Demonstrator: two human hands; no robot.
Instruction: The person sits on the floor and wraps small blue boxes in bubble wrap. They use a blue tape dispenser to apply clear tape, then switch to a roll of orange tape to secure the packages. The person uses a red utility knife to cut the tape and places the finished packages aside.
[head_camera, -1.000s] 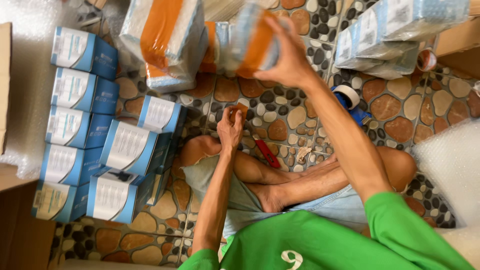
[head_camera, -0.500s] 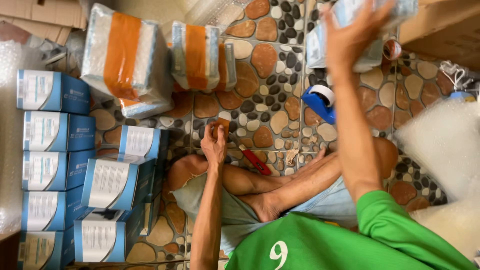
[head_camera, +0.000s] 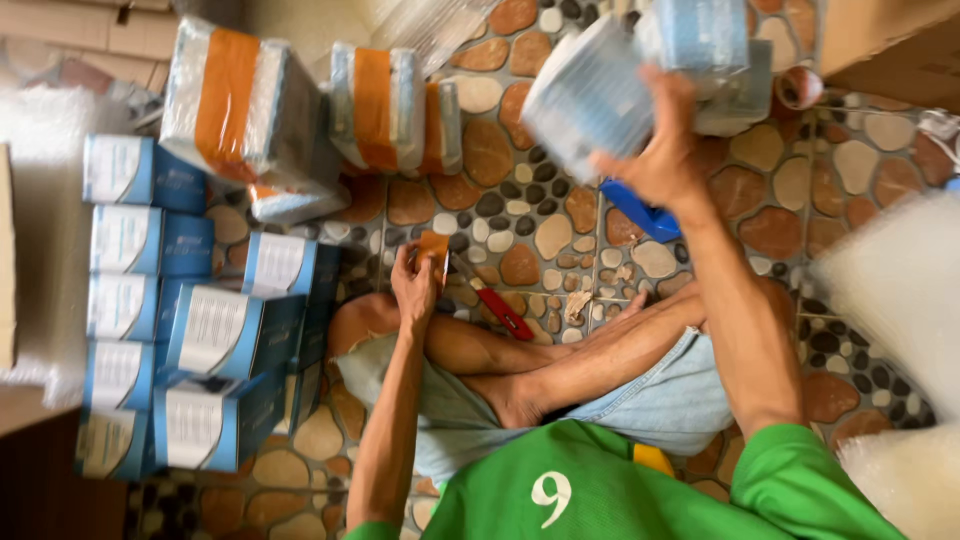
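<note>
From my remote seat I saw the person wore a bright green short-sleeved shirt (head_camera: 600, 490) with a white numeral printed on it and a small yellow patch near its hem. Below it were pale blue denim shorts (head_camera: 650, 400). Both forearms were bare from sleeve to grip, and the feet were unshod.

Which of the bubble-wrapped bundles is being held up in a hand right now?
The plain wrapped bundle at top centre-right, gripped by the right hand. It has no orange tape; the orange-taped bundles sit on the floor, untouched.
</note>
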